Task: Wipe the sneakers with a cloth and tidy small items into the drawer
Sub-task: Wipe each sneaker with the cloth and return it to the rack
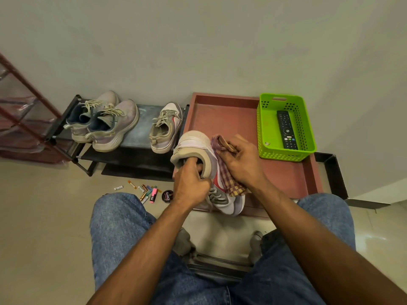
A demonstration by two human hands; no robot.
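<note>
My left hand (191,184) grips a grey-and-white sneaker with a red stripe (199,148) by its heel opening, holding it above the front edge of the open reddish drawer (222,119). My right hand (241,160) presses a checked purple-and-yellow cloth (226,175) against the sneaker's side. Its mate (166,128) stands on the low black shoe rack (136,137), next to a pair of pale lilac sneakers (105,124). Small items lie on the floor: batteries and markers (146,191), a pink highlighter (153,195), a round black polish tin (167,196).
A green plastic basket (267,137) holding a black remote (287,129) sits in the drawer's right part. A red metal shelf frame (24,111) stands at far left. The wall is right behind the rack. My jeans-clad knees flank a metal stool (218,260) below.
</note>
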